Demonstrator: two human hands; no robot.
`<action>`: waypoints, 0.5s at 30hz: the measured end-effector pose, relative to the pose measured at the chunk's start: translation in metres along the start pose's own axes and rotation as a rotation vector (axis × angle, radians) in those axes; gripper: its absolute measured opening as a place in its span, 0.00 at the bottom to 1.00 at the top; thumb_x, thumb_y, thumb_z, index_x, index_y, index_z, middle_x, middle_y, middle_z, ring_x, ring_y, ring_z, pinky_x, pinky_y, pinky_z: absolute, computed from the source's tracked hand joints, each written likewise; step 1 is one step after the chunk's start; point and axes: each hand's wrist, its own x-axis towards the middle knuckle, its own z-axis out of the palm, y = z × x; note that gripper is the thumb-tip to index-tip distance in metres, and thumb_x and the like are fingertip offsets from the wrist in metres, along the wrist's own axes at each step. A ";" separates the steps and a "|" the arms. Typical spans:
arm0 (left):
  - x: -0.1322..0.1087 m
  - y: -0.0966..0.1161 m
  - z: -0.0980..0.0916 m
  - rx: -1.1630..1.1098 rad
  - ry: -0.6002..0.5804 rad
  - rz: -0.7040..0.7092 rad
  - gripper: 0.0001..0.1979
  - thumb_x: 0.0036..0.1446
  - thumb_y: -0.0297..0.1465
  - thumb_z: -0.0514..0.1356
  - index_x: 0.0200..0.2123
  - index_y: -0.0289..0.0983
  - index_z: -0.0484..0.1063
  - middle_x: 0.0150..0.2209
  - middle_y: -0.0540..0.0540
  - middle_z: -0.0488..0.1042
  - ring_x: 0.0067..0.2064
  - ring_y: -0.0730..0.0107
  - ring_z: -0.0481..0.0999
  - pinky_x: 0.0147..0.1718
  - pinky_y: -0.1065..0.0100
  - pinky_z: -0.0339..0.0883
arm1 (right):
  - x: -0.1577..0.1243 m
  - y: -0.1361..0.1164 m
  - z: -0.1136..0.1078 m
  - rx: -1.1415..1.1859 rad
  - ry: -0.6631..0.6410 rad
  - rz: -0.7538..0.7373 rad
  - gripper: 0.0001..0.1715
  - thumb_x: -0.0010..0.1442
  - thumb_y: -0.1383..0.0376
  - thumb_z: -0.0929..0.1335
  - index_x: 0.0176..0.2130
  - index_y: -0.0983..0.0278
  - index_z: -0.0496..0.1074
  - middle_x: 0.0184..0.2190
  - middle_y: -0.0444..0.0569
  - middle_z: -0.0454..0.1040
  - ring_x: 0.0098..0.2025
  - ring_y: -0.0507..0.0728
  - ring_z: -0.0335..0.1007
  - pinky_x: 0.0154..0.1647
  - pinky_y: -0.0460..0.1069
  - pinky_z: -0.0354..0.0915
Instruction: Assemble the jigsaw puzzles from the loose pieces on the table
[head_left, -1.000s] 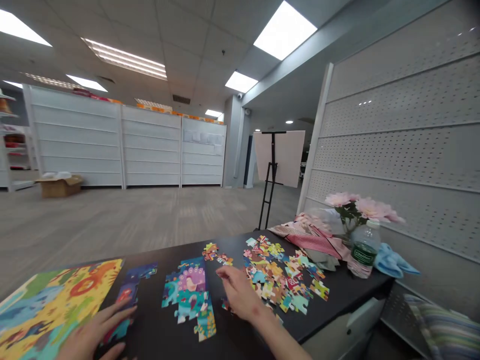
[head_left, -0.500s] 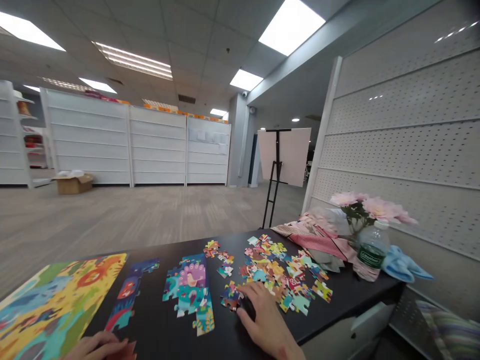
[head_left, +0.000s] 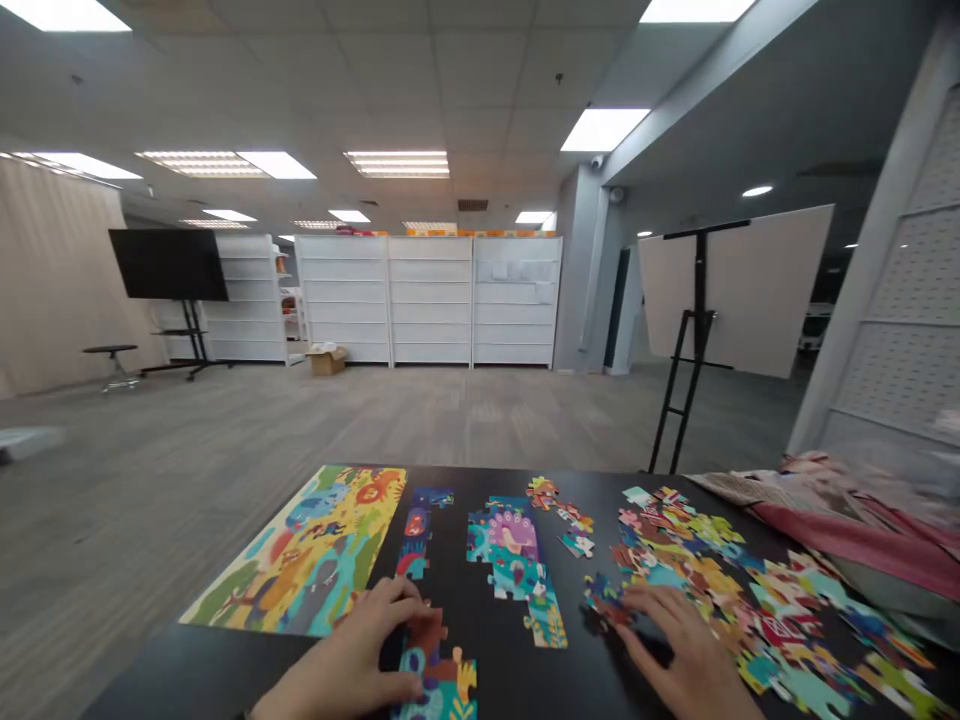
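Observation:
My left hand point(head_left: 360, 650) lies at the near side of the table with thumb and fingers apart, touching the left edge of a joined puzzle section point(head_left: 450, 685). My right hand point(head_left: 682, 655) is bent, its thumb and fingertips closed on a dark puzzle piece point(head_left: 609, 605) in a small cluster. Between the hands lies a joined section with a purple peacock point(head_left: 514, 540). A narrow blue strip of joined pieces point(head_left: 415, 530) lies beyond my left hand. The colourful picture sheet point(head_left: 322, 550) is left of it.
Many loose puzzle pieces point(head_left: 712, 575) spread over the right of the black table point(head_left: 525, 690). A few pieces point(head_left: 577, 530) lie near the far edge. Pink and grey cloth point(head_left: 847, 530) sits at the right. An easel point(head_left: 694, 340) stands beyond the table.
The view has swung left and down, showing more of the near table. My left hand has opened out over the near puzzle section. My right hand stays by the same dark cluster.

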 end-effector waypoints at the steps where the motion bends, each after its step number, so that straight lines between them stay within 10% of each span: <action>1: -0.002 -0.002 -0.001 -0.017 0.014 0.003 0.29 0.51 0.32 0.70 0.57 0.49 0.73 0.62 0.46 0.67 0.64 0.52 0.65 0.66 0.57 0.57 | -0.001 0.001 0.001 -0.017 0.052 -0.026 0.11 0.63 0.55 0.70 0.43 0.56 0.78 0.44 0.51 0.80 0.48 0.64 0.76 0.50 0.57 0.72; 9: -0.014 -0.043 -0.007 -0.004 0.141 0.022 0.22 0.60 0.35 0.63 0.57 0.51 0.72 0.61 0.47 0.70 0.62 0.53 0.69 0.64 0.54 0.61 | 0.005 -0.024 -0.001 -0.017 0.084 -0.063 0.07 0.65 0.58 0.70 0.41 0.56 0.76 0.44 0.50 0.79 0.48 0.63 0.75 0.49 0.57 0.72; 15: -0.002 -0.088 0.019 0.077 0.249 0.226 0.18 0.59 0.46 0.64 0.53 0.55 0.77 0.55 0.49 0.78 0.56 0.51 0.76 0.57 0.55 0.72 | 0.004 -0.041 -0.011 -0.032 -0.011 0.172 0.05 0.66 0.63 0.68 0.39 0.59 0.75 0.42 0.51 0.77 0.47 0.63 0.73 0.50 0.58 0.68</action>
